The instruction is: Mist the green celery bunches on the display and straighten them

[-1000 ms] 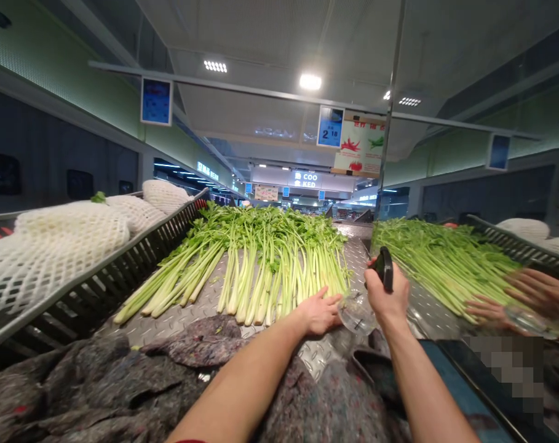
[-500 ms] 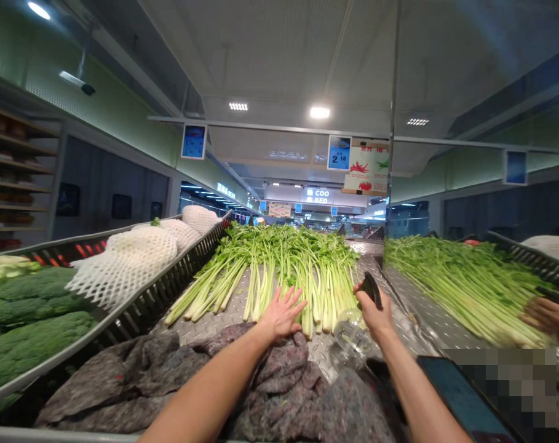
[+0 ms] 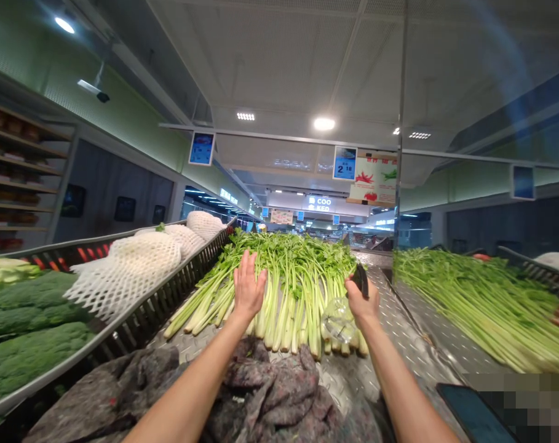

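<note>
Your left hand [image 3: 249, 289]: fingers outstretched over celery [image 3: 307, 290] | right hand [image 3: 364, 303]: fingers around black-topped bottle [image 3: 338, 323] | metal bench [image 3: 399, 311] showing rightward, crate [image 3: 168, 292] edging left

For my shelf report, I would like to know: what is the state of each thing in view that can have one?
Left hand, open
Right hand, closed on black handle
Clear container, contents unclear
Celery, laid side by side
Cloth, crumpled
Broccoli, uncovered
Crate, loaded
Ceiling lamp, lit
Phone, face up
</note>
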Motion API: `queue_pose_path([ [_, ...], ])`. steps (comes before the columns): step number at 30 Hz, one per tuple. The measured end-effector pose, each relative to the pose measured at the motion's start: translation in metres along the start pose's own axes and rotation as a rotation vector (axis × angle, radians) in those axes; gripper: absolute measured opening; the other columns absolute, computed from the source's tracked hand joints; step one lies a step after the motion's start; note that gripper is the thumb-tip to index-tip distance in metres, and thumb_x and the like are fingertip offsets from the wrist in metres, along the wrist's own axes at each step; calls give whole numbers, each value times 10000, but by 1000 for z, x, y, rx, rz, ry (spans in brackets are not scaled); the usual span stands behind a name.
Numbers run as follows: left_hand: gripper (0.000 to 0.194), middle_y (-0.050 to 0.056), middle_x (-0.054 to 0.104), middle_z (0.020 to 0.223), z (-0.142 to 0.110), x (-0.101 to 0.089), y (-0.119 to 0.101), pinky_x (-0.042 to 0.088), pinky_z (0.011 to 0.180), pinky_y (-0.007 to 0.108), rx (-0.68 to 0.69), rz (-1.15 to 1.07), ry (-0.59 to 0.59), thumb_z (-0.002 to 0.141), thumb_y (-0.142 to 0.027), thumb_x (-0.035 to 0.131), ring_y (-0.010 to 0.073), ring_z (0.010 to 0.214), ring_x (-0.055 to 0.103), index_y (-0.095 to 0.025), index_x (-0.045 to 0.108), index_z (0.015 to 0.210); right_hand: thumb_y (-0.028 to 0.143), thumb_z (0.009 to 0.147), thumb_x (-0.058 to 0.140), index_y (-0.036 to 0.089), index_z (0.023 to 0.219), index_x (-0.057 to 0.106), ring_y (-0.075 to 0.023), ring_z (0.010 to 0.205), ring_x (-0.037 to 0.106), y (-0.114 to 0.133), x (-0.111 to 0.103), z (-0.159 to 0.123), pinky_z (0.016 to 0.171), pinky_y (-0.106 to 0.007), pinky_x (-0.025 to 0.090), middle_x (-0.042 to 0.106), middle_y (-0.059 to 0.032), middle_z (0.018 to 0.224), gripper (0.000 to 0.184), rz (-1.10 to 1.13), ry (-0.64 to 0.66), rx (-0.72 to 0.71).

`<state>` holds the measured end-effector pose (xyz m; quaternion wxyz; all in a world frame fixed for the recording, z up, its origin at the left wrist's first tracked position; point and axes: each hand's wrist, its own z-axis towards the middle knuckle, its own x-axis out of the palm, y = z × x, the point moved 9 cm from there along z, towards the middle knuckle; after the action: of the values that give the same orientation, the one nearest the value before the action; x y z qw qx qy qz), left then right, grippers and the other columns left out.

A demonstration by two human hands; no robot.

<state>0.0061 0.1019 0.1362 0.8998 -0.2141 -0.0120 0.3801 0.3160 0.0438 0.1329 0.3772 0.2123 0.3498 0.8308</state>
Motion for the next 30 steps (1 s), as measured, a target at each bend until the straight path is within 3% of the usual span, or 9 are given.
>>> queue_pose_path([
  [4,491,107,241,1386,7,-4,16,179,1018,481,-49,-41,-34,823,-389,296,226,1269,229,-197,302,1274,356,596,518,170,788,608,-195,648,539,-11,4,-4,596,-291,391,607,-35,701,282,-103,41,-29],
  [11,496,104,237,1388,4,-11,19,170,1024,475,-67,-75,-8,824,-406,278,220,1269,229,-190,314,1268,331,574,522,165,877,600,-186,711,551,-31,-7,-2,640,-282,405,623,-40,806,354,11,-74,4],
  [15,493,101,235,1389,-5,-7,13,167,1028,471,-51,-53,38,826,-401,265,214,1276,212,-187,313,1269,312,591,513,157,854,593,-170,676,541,-19,11,-18,593,-266,401,614,-38,792,315,26,89,-35],
  [20,498,114,236,1387,-13,0,9,172,1023,475,-23,11,108,829,-394,253,219,1277,209,-161,320,1265,306,620,495,148,807,587,-140,596,516,11,50,-54,538,-250,383,602,-31,735,262,99,363,-85],
  [25,491,113,248,1383,-15,1,13,183,1012,501,-25,44,111,827,-391,261,233,1268,229,-170,330,1259,306,627,496,152,846,574,-145,619,524,21,67,-78,522,-245,382,602,-33,757,278,153,410,-45],
  [30,484,108,244,1385,-15,0,17,165,1023,484,-44,40,104,826,-395,262,221,1271,223,-180,341,1253,287,624,492,155,852,564,-141,605,507,30,66,-86,529,-249,387,593,-33,768,272,129,418,-70],
])
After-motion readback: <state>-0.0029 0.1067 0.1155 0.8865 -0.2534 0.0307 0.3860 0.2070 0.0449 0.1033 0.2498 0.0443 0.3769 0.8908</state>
